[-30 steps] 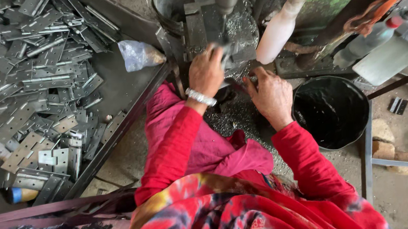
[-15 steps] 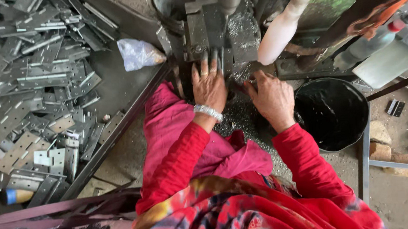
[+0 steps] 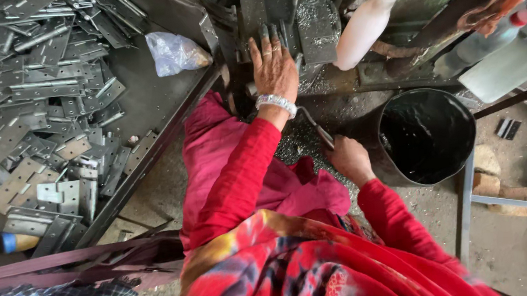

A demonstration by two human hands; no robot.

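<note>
Machine (image 3: 279,13) at top centre, landmark. Left hand (image 3: 273,65) flat on machine's front. Right hand (image 3: 349,158) below-right of machine, on rod (image 3: 317,128). Bucket (image 3: 427,135) right of machine, just beside right hand. Tray (image 3: 145,106) left of machine, hinge plates (image 3: 36,119) piled in it, plastic bag (image 3: 175,51) at tray's near-machine end.

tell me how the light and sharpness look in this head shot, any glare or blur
Head view: soft, even daylight with no hard shadows. The metal hinge plates at left are sharp and show pale sheen, not blown glare. The left hand on the machine is crisp, and the right hand shows no motion blur. The black bucket shows faint ripples of reflection on dark liquid. The red clothing close to the lens looks soft.
</note>
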